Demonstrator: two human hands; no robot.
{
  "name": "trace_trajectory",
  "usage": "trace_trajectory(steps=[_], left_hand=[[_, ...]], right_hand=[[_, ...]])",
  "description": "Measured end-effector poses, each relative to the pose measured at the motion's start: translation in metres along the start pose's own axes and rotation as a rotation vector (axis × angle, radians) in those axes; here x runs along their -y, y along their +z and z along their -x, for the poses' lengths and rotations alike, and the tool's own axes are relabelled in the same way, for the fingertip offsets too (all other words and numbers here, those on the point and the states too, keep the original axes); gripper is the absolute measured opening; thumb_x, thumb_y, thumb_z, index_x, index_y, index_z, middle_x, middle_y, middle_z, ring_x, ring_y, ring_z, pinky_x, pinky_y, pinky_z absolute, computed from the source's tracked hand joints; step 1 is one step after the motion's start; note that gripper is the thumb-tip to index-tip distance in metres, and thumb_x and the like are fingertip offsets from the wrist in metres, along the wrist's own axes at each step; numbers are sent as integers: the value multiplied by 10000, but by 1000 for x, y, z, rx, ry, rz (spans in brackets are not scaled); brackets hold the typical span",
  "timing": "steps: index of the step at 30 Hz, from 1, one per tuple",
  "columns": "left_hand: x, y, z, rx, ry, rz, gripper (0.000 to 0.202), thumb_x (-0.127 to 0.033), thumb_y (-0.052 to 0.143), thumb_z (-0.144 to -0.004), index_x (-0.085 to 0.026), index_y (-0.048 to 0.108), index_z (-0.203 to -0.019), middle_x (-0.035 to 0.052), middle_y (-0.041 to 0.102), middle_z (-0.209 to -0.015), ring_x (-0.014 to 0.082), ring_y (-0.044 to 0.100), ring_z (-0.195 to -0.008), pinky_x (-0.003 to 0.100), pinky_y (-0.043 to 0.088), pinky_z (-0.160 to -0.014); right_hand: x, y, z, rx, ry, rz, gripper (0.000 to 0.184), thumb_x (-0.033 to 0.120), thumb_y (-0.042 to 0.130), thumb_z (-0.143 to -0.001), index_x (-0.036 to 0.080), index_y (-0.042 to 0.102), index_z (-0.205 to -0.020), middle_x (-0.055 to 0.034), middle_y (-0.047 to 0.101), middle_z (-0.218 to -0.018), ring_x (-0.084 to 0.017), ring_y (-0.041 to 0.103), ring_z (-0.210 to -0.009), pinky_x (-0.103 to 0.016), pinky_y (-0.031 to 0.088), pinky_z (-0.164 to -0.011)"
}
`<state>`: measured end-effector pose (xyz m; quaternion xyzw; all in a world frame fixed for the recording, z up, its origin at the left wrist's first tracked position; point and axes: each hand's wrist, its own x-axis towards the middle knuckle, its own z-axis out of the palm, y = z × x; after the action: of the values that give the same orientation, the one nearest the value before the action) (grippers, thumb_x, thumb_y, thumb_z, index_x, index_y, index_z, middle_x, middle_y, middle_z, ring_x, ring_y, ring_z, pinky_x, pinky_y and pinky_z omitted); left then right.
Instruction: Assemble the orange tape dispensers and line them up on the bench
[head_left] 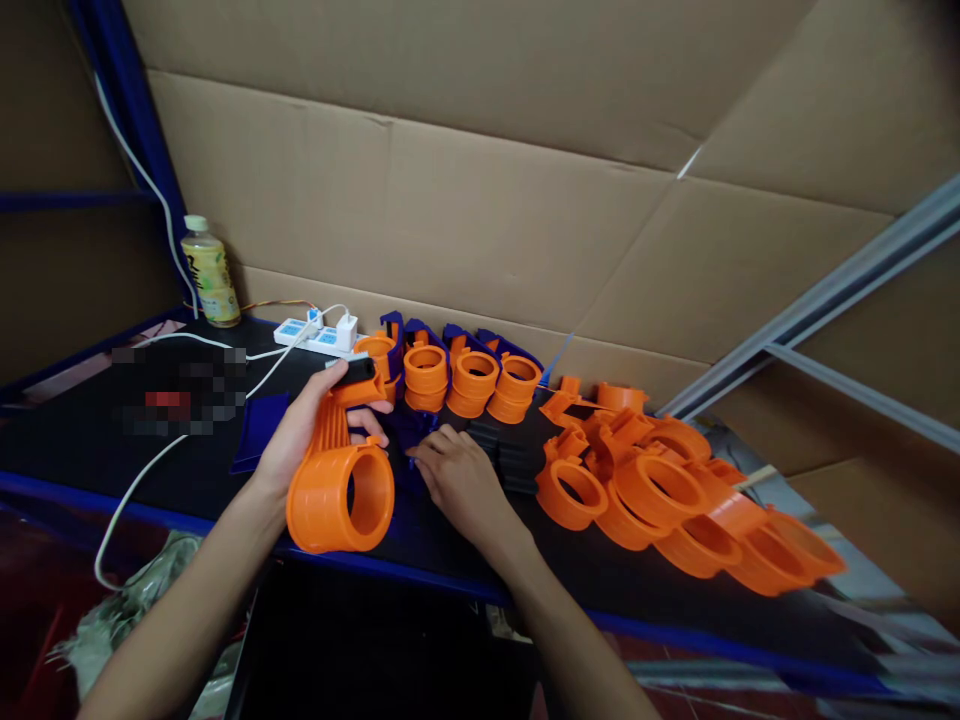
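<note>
Bench [600,575]: black top, blue front edge. Clock taken from its middle. Dark blue pieces [416,430] at centre; black pieces [517,465], 2 o'clock; loose orange ring parts [667,490] heaped, 3; blue panel [260,425], 9; upright bottle [211,280], 10; white power strip [300,335], 11; orange-and-blue row [471,385], 12.

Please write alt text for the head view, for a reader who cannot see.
A person's left grip holds an orange ring-ended part with a black piece on top, at a table; the right grip is by dark blue pieces. Orange and blue assemblies stand behind, with loose orange parts at right.
</note>
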<state>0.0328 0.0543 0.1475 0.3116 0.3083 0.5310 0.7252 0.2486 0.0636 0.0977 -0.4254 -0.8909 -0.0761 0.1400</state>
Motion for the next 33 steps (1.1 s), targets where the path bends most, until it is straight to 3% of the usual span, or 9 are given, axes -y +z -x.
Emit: trace_trajectory(steps=[4, 8, 11, 15, 19, 22, 26, 30, 33], left_hand=[[4, 3, -1, -5, 17, -41, 495, -598, 574, -894, -125, 717, -920, 89, 723, -623, 187, 677, -497, 250, 533, -470], [17, 13, -3, -20, 92, -64, 418, -509, 609, -909, -132, 667, -1080, 93, 770, -759, 185, 715, -549, 221, 530, -455], [33, 26, -2, 3, 73, -104, 427, -450, 652, -899, -146, 603, -1194, 105, 790, -868, 177, 709, -524, 236, 548, -460], [47, 36, -1, 35, 35, -56, 414, -439, 638, -916, -179, 557, -1229, 75, 779, -761, 201, 718, -523, 243, 548, -466], [47, 34, -1, 34, -1, -22, 409, -464, 607, -924, -152, 585, -1188, 71, 742, -631, 194, 685, -465, 223, 514, -439], [46, 33, -1, 68, -69, -45, 401, -479, 606, -917, -148, 611, -1143, 77, 725, -597, 199, 686, -468, 213, 498, -424], [49, 35, -1, 96, -139, -34, 392, -500, 613, -903, -162, 632, -1099, 60, 715, -585, 199, 688, -467, 221, 513, -430], [48, 34, -2, 92, -169, -65, 404, -522, 593, -906, -158, 638, -1073, 76, 713, -573, 202, 679, -454, 217, 496, -416], [44, 31, -2, 104, -226, -94, 394, -539, 589, -901, -159, 634, -997, 96, 707, -554, 210, 680, -457, 222, 502, -430]], right_hand=[[0, -8, 2, -274, 94, -291, 234, 183, 539, -988, 217, 719, -1133, -80, 725, -1009, -203, 654, -936, -341, 544, -829], [-2, -31, -2, -652, 326, -598, 181, 283, 632, -943, 218, 750, -1064, -42, 719, -882, -153, 656, -725, -277, 557, -650], [0, -45, -7, -758, 424, -735, 211, 323, 686, -904, 204, 756, -1065, -37, 714, -830, -144, 643, -661, -260, 547, -577], [9, -52, -5, -647, 381, -840, 296, 311, 692, -898, 225, 749, -1175, -41, 734, -869, -127, 620, -610, -254, 562, -543], [14, -58, 4, -453, 249, -1003, 443, 280, 691, -889, 272, 678, -1332, -69, 692, -1258, -135, 667, -758, -250, 616, -592], [8, -63, 9, -330, 198, -1061, 471, 256, 670, -902, 309, 646, -1369, -57, 621, -1399, -128, 660, -768, -248, 623, -572], [-5, -69, 12, -300, 168, -938, 428, 265, 734, -872, 311, 698, -1297, -54, 687, -1277, -126, 629, -718, -239, 581, -541], [-12, -70, 15, -280, 122, -772, 453, 278, 799, -827, 309, 707, -1270, -37, 729, -1056, -170, 663, -817, -260, 572, -609], [-12, -67, 16, -299, 83, -701, 448, 278, 811, -818, 303, 706, -1254, -35, 740, -1023, -193, 690, -867, -286, 582, -649]])
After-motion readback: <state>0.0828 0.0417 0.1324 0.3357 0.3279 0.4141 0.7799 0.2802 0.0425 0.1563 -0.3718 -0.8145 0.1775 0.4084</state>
